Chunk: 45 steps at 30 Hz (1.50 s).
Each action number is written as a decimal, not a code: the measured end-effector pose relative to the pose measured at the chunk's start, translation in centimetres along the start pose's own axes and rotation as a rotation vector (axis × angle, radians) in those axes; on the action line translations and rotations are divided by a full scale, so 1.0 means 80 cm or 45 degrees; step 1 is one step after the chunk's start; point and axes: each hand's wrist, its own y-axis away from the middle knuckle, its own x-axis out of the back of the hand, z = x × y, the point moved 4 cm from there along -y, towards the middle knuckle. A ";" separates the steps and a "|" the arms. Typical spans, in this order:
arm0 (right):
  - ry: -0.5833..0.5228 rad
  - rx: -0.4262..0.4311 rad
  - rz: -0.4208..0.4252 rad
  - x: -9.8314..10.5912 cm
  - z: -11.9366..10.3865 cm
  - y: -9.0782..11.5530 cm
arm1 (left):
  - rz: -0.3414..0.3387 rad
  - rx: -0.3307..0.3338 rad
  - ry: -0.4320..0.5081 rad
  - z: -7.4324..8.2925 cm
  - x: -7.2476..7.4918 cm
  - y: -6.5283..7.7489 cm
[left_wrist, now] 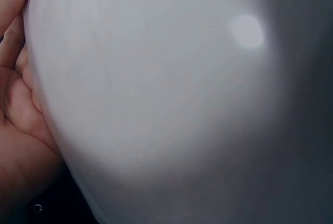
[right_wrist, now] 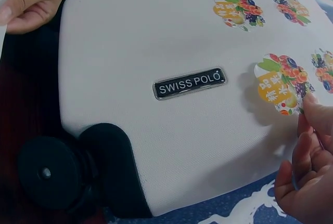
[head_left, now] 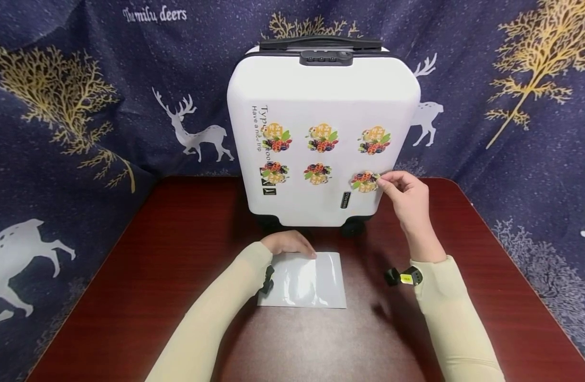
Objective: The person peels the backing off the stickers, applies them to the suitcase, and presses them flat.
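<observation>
My right hand (head_left: pixel 407 193) pinches the edge of a fruit-printed sticker (right_wrist: pixel 278 84) between thumb and fingers. That sticker is held at the lower right of the white suitcase (head_left: pixel 292 201), casting a shadow on its shell beside the black SWISS POLO badge (right_wrist: pixel 190 83). In the head view, several matching stickers, such as the top middle one (head_left: pixel 323 138), sit in two rows on the shell. My left hand (head_left: pixel 290 243) holds a glossy white sheet (head_left: pixel 302 281) by its far edge, low in front of the suitcase. In the left wrist view this sheet (left_wrist: pixel 145 78) hides part of the hand.
The suitcase stands upright on a dark red table (head_left: pixel 187 239), with black wheels (head_left: pixel 353 227) at its base and a black handle (head_left: pixel 321 42) on top. Behind it hangs a navy cloth (head_left: pixel 187 63) with deer and golden branches.
</observation>
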 end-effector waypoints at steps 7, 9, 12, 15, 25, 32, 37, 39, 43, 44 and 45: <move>0.015 -0.016 0.018 0.000 0.001 -0.005 | -0.001 -0.004 0.002 0.001 -0.001 0.002; 0.012 -0.015 0.025 -0.001 -0.001 -0.005 | 0.000 -0.003 0.001 0.002 -0.001 0.003; 0.011 -0.016 0.031 -0.001 -0.002 -0.006 | 0.000 -0.002 0.001 0.003 -0.001 0.004; 0.002 -0.008 0.032 -0.002 -0.002 -0.006 | -0.002 0.001 0.005 0.002 0.000 0.003; 0.006 0.014 0.055 -0.004 0.000 -0.007 | -0.013 -0.001 0.024 0.000 0.000 0.000; 0.087 0.070 0.103 -0.006 0.002 -0.005 | -0.007 0.002 0.020 -0.001 0.000 -0.001; 0.134 0.149 0.156 -0.008 0.002 -0.003 | -0.003 0.003 0.024 -0.001 0.000 -0.001; 0.144 0.184 0.175 -0.009 0.002 -0.002 | -0.002 -0.001 0.025 -0.001 0.000 -0.001; 0.161 0.236 0.213 -0.011 0.002 -0.001 | 0.000 -0.007 0.027 -0.002 -0.001 0.000; 0.164 0.243 0.223 -0.012 0.002 -0.001 | 0.001 -0.008 0.026 -0.002 -0.001 0.000; 0.169 0.250 0.231 -0.012 0.002 -0.001 | 0.002 -0.007 0.027 -0.002 -0.001 0.000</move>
